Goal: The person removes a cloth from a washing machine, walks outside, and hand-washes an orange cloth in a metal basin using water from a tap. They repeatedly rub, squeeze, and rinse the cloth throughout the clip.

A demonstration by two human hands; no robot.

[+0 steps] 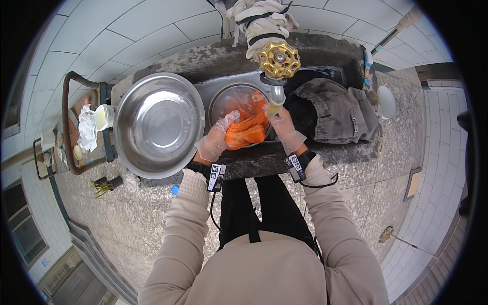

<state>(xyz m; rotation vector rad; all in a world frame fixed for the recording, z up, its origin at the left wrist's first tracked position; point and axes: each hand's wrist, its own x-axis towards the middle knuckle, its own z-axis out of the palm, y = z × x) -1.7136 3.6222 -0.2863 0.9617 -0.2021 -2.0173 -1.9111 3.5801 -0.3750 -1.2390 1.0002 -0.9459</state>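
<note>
A wet-looking orange cloth (246,131) lies bunched in a small metal basin (212,104) inside the sink. My left hand (217,138), in a clear plastic glove, grips the cloth's near left side, with its fingertips partly hidden in the folds. Across from it, my right hand (286,131), gloved the same way, has its fingers closed at the cloth's right edge, just below the tap spout (277,96). The cloth is stretched between both hands. Above the spout sits a brass tap wheel (279,58).
A large steel basin (158,127) rests on the sink's left side. Dark grey garments (338,109) are heaped at the right of the stone sink (234,169). A rusty-framed cart (68,122) stands farther left, and a white bowl (387,102) sits beyond the right end.
</note>
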